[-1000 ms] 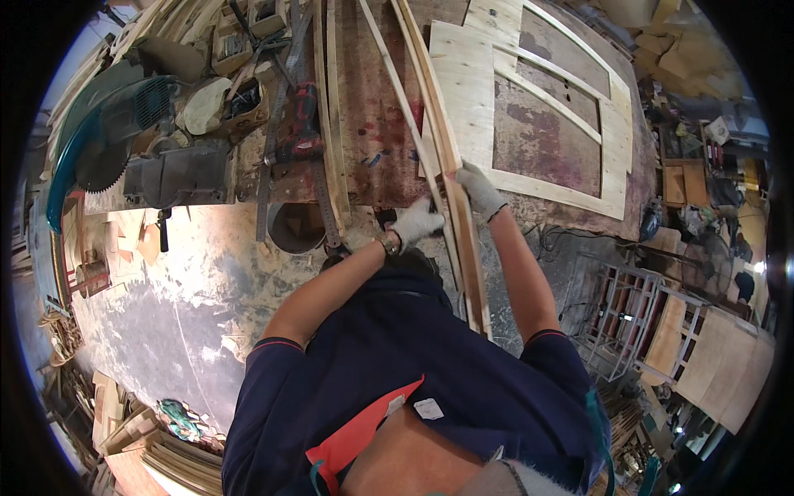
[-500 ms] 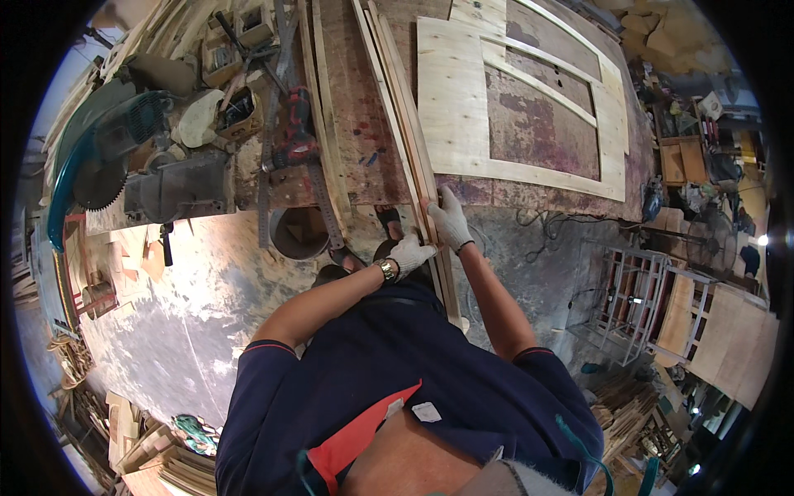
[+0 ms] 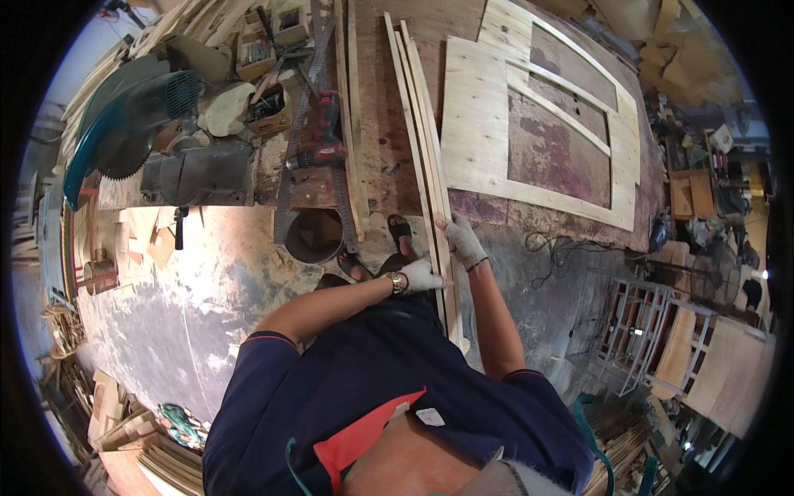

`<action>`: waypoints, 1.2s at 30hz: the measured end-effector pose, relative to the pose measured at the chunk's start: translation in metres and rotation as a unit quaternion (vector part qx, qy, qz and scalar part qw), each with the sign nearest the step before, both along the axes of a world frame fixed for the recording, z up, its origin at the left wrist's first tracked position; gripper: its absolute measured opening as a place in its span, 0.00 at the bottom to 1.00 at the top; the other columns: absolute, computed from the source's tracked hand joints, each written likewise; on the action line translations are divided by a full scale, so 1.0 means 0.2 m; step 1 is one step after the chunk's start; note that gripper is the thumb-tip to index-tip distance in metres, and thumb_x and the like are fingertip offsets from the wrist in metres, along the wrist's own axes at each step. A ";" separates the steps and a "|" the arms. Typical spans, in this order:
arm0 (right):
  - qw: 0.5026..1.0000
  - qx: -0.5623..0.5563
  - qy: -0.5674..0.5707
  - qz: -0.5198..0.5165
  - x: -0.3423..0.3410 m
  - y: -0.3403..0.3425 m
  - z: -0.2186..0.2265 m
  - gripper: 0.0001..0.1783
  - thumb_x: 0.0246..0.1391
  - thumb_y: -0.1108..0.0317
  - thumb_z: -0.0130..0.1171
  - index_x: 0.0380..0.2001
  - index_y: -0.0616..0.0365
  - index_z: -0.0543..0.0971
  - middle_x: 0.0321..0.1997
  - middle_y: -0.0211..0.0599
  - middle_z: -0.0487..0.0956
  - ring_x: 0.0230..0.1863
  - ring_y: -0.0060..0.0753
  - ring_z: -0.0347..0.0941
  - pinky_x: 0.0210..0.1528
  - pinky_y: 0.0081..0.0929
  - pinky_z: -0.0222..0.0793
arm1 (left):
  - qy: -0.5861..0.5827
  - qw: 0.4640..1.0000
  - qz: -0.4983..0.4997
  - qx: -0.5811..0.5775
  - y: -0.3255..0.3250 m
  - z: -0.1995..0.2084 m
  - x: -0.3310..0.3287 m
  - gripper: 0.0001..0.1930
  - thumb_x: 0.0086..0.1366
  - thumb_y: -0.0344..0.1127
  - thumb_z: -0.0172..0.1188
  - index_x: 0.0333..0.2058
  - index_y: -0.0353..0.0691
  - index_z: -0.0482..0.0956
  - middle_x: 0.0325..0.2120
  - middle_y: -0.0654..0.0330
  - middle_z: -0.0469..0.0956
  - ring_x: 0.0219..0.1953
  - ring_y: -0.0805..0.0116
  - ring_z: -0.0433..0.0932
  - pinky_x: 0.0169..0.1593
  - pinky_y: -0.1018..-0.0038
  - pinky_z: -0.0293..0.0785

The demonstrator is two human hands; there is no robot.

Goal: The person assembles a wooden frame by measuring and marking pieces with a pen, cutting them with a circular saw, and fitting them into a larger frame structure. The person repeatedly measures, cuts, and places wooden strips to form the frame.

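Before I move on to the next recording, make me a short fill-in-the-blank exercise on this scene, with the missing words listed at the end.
1. The left hand and right hand both wear pale ____.
2. They hold a bundle of long strips made of ____.
3. A watch is on the person's ____ wrist.
4. The pale panel frame lies on the workbench, to the ____ of the strips.

Missing words: gloves; wood; left; right.
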State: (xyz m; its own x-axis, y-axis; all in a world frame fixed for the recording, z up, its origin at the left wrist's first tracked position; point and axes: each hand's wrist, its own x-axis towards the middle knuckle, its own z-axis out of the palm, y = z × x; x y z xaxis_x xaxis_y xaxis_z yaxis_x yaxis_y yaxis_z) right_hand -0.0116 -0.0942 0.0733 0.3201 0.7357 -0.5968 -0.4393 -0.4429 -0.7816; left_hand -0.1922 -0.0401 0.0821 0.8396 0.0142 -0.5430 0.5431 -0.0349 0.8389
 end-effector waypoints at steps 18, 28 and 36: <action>0.998 -0.009 0.056 0.041 -0.18 -0.24 0.05 0.30 0.52 0.69 0.78 0.57 0.62 0.77 0.44 0.32 0.84 0.42 0.27 0.81 0.45 0.30 0.79 | 0.081 0.982 -0.159 -0.058 0.18 0.11 -0.16 0.43 0.56 0.76 0.68 0.43 0.32 0.88 0.36 0.50 0.87 0.39 0.57 0.87 0.44 0.64 0.82; 0.985 -0.091 -0.088 0.119 -0.48 -0.85 0.25 0.33 0.48 0.79 0.72 0.60 0.66 0.77 0.48 0.38 0.83 0.49 0.30 0.81 0.54 0.30 0.79 | -0.125 0.881 0.009 0.457 0.40 0.19 -0.16 0.49 0.50 0.43 0.74 0.72 0.44 0.66 0.74 0.47 0.62 0.75 0.49 0.63 0.73 0.53 0.63; 0.940 -0.191 -0.252 0.124 -0.33 -1.02 0.87 0.42 0.41 0.74 0.80 0.62 0.66 0.75 0.48 0.41 0.85 0.48 0.35 0.83 0.53 0.32 0.78 | -0.532 0.662 -0.088 0.521 0.28 0.20 0.22 0.34 0.41 0.45 0.75 0.52 0.46 0.80 0.48 0.60 0.77 0.56 0.58 0.74 0.60 0.57 0.72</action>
